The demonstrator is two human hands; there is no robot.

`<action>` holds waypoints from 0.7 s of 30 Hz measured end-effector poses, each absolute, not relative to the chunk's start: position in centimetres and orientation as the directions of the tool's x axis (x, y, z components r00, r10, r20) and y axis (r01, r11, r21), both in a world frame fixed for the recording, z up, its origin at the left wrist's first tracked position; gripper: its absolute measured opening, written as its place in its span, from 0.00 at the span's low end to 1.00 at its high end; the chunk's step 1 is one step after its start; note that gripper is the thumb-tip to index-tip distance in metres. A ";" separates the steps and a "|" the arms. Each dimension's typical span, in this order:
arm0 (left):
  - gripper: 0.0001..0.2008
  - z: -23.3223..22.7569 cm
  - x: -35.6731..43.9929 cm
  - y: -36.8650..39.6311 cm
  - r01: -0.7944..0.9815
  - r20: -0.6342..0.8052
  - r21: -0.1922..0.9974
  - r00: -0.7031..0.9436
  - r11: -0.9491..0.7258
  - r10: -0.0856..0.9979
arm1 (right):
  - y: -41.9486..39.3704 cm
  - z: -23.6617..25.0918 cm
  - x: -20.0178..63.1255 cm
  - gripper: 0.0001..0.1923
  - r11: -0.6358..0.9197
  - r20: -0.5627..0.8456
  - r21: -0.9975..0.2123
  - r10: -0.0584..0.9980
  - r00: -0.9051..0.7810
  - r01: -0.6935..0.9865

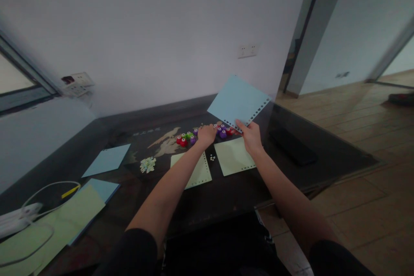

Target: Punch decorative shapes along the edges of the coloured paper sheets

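Raised above the table, a light blue paper sheet (237, 99) has small shapes punched along two edges. My right hand (251, 136) is closed on its lower corner, thumb on top. My left hand (207, 134) is among small craft punches in red (183, 142), green (189, 136) and purple (223, 134). Its fingers are curled, and what they hold, if anything, is hidden. Below the hands lie two pale yellow-green sheets with punched edges, the right sheet (231, 157) near my right wrist and the left sheet (196, 177) partly under my left forearm.
Paper cut-outs lie in a pile (148, 164) at left, with a few small bits (212, 158) between the sheets. More blue paper (108, 159) and yellow-green paper (61, 228) lie left, near a white power strip (19, 220) and cable. A dark flat object (293, 145) is at right.
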State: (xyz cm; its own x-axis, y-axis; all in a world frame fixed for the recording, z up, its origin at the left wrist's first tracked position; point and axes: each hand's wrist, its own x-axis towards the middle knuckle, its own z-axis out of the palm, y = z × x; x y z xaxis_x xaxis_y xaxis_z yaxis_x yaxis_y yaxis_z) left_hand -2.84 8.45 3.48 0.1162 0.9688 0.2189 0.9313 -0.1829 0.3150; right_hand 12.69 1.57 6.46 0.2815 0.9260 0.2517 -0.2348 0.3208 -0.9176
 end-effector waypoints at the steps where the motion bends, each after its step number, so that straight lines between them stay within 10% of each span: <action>1: 0.21 3.2 -2.8 8.7 0.944 0.221 0.280 0.113 -0.174 0.969 | 1.5 6.5 12.7 0.18 0.320 0.249 -0.917 0.926 0.283 -0.240; 21: 0.23 2.4 -2.9 8.2 0.952 0.225 0.237 0.141 -0.194 0.964 | 1.2 6.8 12.5 0.17 0.311 0.231 -0.902 0.934 0.273 -0.299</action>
